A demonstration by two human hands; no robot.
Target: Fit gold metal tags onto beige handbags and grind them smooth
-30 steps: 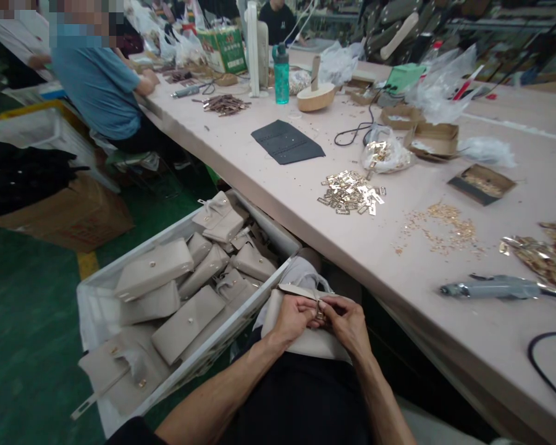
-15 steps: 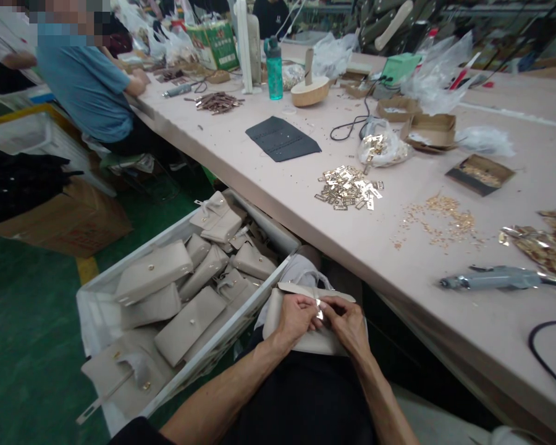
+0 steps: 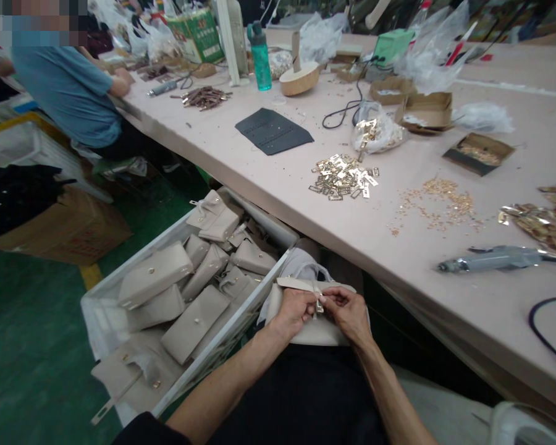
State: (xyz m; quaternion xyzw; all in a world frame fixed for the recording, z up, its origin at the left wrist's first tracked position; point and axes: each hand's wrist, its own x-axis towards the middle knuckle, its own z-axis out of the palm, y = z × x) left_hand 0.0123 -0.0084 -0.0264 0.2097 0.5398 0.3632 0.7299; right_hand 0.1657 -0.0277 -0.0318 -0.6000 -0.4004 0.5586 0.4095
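Both hands are drawn together over one beige handbag [image 3: 322,335], which lies across the person's lap, just beside the table edge and the right-hand wall of the white crate [image 3: 213,353]. The left forearm [image 3: 236,378] rises diagonally from lower left; the right forearm [image 3: 393,392] slants up and inward from lower right, set steeper than the left. The left hand [image 3: 295,310] is back-up, fingers curled inward, thumb and fingertips closed on the left side of a small metal fitting [image 3: 319,305] at the middle of the bag front. The right hand [image 3: 347,311] faces it, knuckles outward, thumb and forefinger pinching the same fitting from the right, the remaining fingers bent. The fingertips nearly meet; exact contact on the far side is hidden. The bag's flap edge [image 3: 296,284] stands beyond the fingers. Further beige bags [image 3: 195,321] lie heaped in the crate at the left. On the table [image 3: 375,244], a pile of metal plates [image 3: 344,175] and a grey power screwdriver [image 3: 495,259] lie well apart from both hands.
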